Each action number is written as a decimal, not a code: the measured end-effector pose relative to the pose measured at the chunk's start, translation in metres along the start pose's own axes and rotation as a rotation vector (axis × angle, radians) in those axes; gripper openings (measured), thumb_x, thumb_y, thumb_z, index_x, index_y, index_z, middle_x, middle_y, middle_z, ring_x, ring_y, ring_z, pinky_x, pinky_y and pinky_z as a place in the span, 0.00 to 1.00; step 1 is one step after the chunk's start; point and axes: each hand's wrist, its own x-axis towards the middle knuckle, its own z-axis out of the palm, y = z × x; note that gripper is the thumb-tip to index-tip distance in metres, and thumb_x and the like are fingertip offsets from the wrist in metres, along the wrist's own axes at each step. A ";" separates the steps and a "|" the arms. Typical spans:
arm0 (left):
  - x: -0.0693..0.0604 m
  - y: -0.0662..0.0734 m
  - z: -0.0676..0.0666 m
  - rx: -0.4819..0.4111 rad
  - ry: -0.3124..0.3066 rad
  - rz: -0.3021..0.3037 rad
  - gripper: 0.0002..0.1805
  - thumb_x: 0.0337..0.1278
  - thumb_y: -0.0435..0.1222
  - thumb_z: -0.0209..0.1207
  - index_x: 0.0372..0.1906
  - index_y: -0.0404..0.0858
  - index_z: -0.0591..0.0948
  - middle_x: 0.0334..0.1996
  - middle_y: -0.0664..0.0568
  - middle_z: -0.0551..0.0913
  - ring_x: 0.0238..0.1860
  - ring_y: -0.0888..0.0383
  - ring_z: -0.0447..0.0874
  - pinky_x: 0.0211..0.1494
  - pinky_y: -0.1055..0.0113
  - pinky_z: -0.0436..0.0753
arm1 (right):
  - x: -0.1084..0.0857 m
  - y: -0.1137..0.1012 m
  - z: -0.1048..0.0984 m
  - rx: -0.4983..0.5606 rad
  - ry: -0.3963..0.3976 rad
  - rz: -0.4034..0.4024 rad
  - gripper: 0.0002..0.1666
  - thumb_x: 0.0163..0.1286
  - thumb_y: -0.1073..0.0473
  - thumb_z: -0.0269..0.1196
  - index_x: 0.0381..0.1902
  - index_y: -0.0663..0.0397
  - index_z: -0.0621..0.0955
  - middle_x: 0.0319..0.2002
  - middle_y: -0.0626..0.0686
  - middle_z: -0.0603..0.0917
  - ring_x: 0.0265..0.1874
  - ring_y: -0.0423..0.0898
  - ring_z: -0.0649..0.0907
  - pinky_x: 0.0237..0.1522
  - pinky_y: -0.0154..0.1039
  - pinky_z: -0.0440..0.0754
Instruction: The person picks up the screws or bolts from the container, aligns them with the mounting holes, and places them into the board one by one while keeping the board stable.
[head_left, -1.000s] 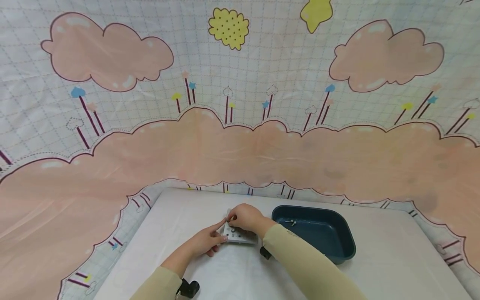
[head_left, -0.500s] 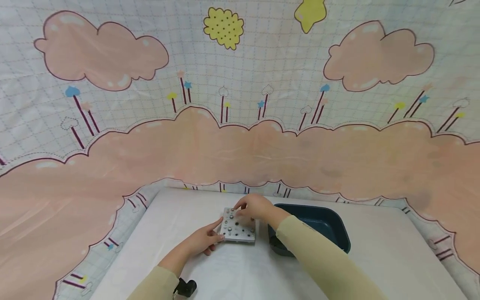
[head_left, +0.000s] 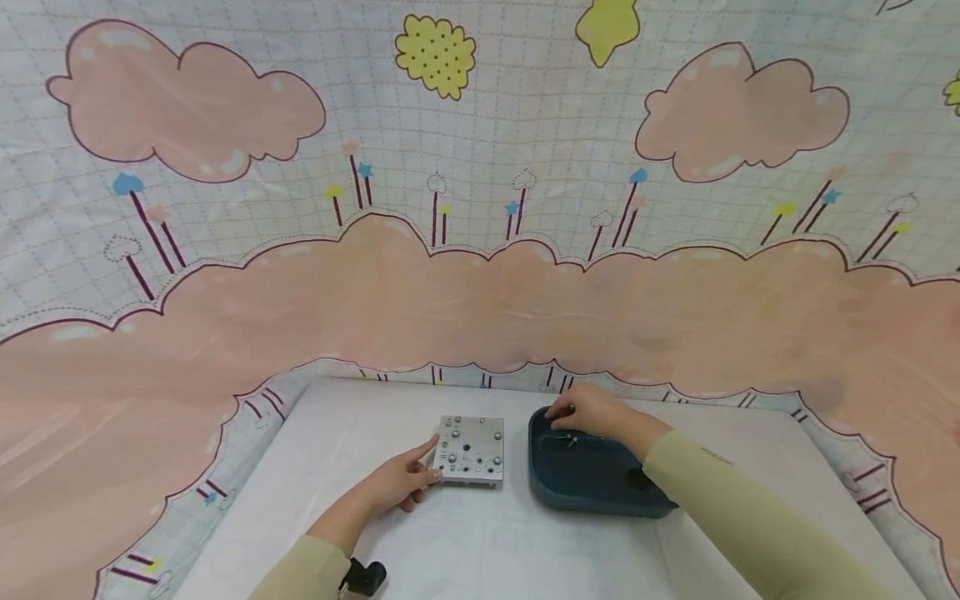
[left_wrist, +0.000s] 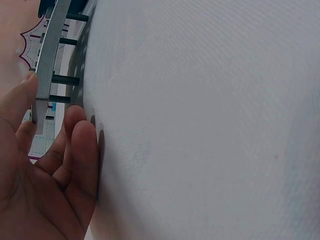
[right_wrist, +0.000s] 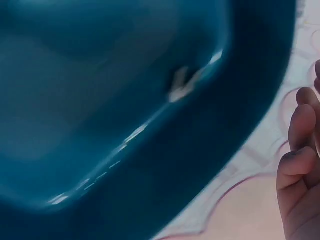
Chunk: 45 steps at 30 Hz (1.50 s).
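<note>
A square metal plate with several holes and bolts in its top lies on the table. My left hand holds it at its left side, index finger and thumb at the edge. In the left wrist view, threaded bolt shanks stick out beneath the plate, beside the curled other fingers. My right hand hovers over the far left part of the dark blue tray, fingers loosely bent, nothing visible in them. Small screws lie in the tray near that hand; they look blurred in the right wrist view.
The white table carries the plate and, to its right, the tray with raised walls. A patterned cloth hangs behind the table. Black wrist gear is strapped below the left hand.
My right hand has left the plate and moved right to the tray, uncovering the plate's top. The tray has shifted and turned slightly. The left hand stays at the plate's edge.
</note>
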 end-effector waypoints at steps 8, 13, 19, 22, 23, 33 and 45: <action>-0.001 -0.003 -0.003 -0.001 0.003 -0.005 0.41 0.64 0.48 0.63 0.78 0.52 0.58 0.35 0.49 0.78 0.27 0.56 0.76 0.28 0.63 0.80 | -0.019 0.031 0.004 -0.146 -0.022 -0.067 0.10 0.65 0.57 0.70 0.43 0.51 0.89 0.37 0.42 0.87 0.34 0.36 0.81 0.39 0.37 0.81; -0.001 -0.002 -0.001 -0.005 0.000 0.001 0.41 0.64 0.48 0.63 0.78 0.52 0.59 0.36 0.50 0.78 0.27 0.56 0.75 0.28 0.63 0.80 | -0.017 0.035 0.010 -0.201 -0.063 -0.068 0.08 0.64 0.58 0.70 0.41 0.50 0.88 0.35 0.41 0.85 0.33 0.37 0.79 0.40 0.40 0.81; 0.000 -0.003 0.000 0.007 0.000 0.012 0.41 0.64 0.48 0.63 0.78 0.52 0.59 0.36 0.50 0.78 0.27 0.56 0.75 0.28 0.63 0.80 | -0.011 0.042 0.019 -0.330 -0.077 -0.126 0.07 0.60 0.60 0.72 0.37 0.49 0.87 0.32 0.42 0.83 0.32 0.40 0.80 0.39 0.40 0.81; 0.001 -0.004 0.000 0.001 -0.001 0.008 0.41 0.64 0.49 0.63 0.78 0.52 0.59 0.36 0.50 0.78 0.27 0.57 0.75 0.28 0.63 0.80 | -0.009 0.044 0.023 -0.384 -0.076 -0.151 0.06 0.59 0.61 0.73 0.34 0.48 0.86 0.30 0.42 0.82 0.30 0.40 0.80 0.37 0.40 0.81; 0.001 -0.005 0.000 -0.001 -0.001 0.006 0.41 0.64 0.49 0.63 0.78 0.52 0.59 0.36 0.50 0.78 0.27 0.57 0.75 0.28 0.63 0.81 | -0.008 0.044 0.024 -0.391 -0.077 -0.151 0.06 0.59 0.61 0.73 0.33 0.48 0.85 0.29 0.42 0.82 0.29 0.39 0.79 0.36 0.40 0.81; 0.001 -0.002 -0.001 -0.008 -0.012 0.000 0.41 0.64 0.49 0.63 0.78 0.53 0.58 0.36 0.50 0.79 0.28 0.56 0.76 0.28 0.63 0.81 | -0.003 0.042 0.030 -0.407 -0.065 -0.108 0.06 0.59 0.62 0.72 0.31 0.48 0.84 0.27 0.42 0.81 0.27 0.41 0.79 0.36 0.41 0.81; 0.000 -0.003 0.000 -0.007 -0.008 0.002 0.41 0.64 0.48 0.63 0.78 0.53 0.58 0.36 0.50 0.78 0.28 0.56 0.75 0.28 0.62 0.80 | -0.003 0.038 0.033 -0.251 -0.122 0.059 0.05 0.61 0.62 0.72 0.32 0.50 0.84 0.26 0.42 0.78 0.26 0.41 0.75 0.34 0.42 0.79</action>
